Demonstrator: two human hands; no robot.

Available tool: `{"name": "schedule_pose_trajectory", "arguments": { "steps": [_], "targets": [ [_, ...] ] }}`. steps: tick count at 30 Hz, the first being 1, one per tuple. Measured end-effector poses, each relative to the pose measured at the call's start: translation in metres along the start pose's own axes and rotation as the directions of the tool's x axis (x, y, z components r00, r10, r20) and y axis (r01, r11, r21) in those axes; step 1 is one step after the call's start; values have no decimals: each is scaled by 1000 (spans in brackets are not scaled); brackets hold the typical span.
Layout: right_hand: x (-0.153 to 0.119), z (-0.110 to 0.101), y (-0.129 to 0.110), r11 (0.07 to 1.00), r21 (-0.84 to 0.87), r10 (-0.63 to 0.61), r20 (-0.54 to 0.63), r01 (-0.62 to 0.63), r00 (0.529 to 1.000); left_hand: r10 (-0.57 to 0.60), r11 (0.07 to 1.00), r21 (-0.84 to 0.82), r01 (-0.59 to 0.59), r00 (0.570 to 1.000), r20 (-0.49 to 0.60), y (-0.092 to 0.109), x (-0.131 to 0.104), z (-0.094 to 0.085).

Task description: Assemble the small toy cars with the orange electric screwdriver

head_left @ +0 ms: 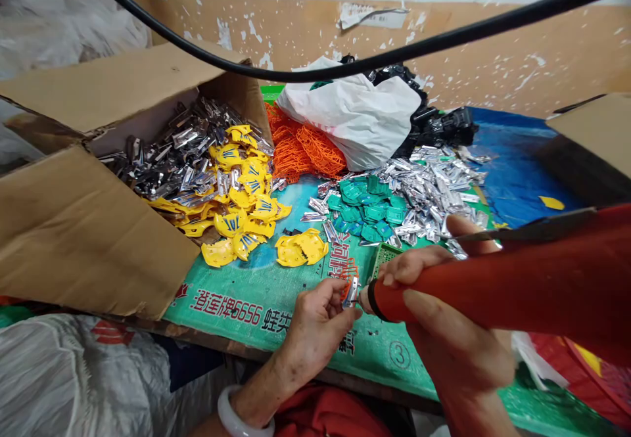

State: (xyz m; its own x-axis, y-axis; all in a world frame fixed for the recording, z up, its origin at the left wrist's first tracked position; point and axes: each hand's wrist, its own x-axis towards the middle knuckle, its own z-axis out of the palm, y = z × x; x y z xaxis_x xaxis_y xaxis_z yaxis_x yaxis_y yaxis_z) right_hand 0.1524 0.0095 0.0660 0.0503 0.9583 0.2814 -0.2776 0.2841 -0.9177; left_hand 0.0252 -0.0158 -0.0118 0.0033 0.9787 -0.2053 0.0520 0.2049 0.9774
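My left hand [315,325] pinches a small silver and orange part [351,290] over the green table covering [305,292]. My right hand [444,319] is wrapped round a red power screwdriver [453,286], whose tip meets the small part. Just behind the tool's nose is a small green basket [386,256]. Yellow printed pieces [302,248] lie to the left of the hands. Further back sit a heap of teal pieces [367,204] and a pile of silver metal parts [434,187].
An open cardboard box [89,220] at the left spills metal parts and yellow pieces. Orange netting [305,148], a white bag [355,115] and black parts [448,125] stand at the back. A black cable [296,75] crosses overhead. Another box [596,135] is at the right.
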Motion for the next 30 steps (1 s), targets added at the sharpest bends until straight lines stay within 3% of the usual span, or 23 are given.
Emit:
{"name": "schedule_pose_trajectory", "arguments": {
  "steps": [6,15,30],
  "targets": [
    [3,1,-5,997,81,-14,7,13,1000,-16,992,-125,15,1000,-12,-8,2,-4],
    [2,4,-8,986,166,-5,38,-2,999,-66,947,-309,88,995,79,3,0,-9],
    [3,6,-10,988,150,16,50,-24,999,-114,918,-368,151,986,120,5,-1,-7]
  ]
}}
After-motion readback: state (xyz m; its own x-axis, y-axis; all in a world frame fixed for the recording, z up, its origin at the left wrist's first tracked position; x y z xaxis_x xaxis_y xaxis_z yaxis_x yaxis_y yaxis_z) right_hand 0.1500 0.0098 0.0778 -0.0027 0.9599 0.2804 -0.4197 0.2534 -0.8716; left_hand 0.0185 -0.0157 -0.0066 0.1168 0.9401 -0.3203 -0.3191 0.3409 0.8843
